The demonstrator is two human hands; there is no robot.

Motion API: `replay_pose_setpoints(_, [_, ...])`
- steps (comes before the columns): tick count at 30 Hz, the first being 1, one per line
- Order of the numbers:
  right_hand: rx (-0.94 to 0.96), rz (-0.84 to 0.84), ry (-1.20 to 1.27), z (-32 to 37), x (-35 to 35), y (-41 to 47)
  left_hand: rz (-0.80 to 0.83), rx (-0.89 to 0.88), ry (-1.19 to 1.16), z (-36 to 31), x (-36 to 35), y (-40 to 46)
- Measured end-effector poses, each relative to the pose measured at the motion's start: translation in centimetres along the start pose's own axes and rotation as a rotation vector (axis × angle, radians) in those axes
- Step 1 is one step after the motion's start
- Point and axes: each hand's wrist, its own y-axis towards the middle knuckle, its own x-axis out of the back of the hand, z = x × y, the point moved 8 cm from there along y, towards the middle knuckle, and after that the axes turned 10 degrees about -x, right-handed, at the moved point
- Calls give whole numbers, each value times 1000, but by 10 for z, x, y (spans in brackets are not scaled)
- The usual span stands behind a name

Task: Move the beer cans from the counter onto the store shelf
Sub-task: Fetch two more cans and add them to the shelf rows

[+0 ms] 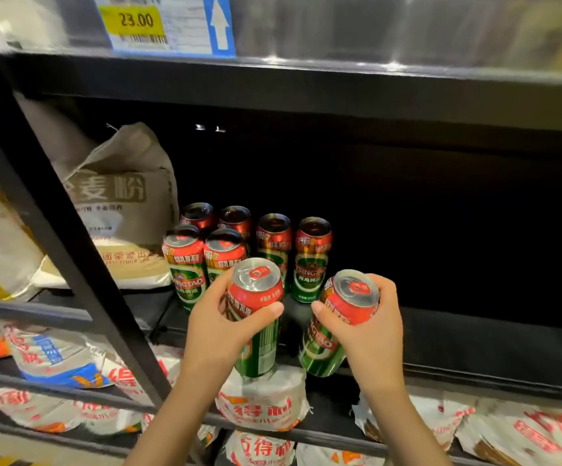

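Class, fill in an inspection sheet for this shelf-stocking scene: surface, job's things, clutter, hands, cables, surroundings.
Surface: dark shelf, right part bare.
Job's things: six beer cans upright at shelf's left; two more held.
Clutter: flour sack left of the cans.
Hands: left hand grips one can; right hand grips a tilted can.
Cables: nothing seen.
Surroundings: price tag above; printed bags below.

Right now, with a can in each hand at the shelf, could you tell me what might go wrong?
1. The can in the right hand is tilted; set down like that, it might topple.
2. The left hand holds its can close to the standing cans; a nudge could knock them over.
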Motion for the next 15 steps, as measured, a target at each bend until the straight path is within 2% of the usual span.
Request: replay_pose_setpoints(15, [-55,-132,-80,-30,-28,42,172,-46,15,35,-27,46])
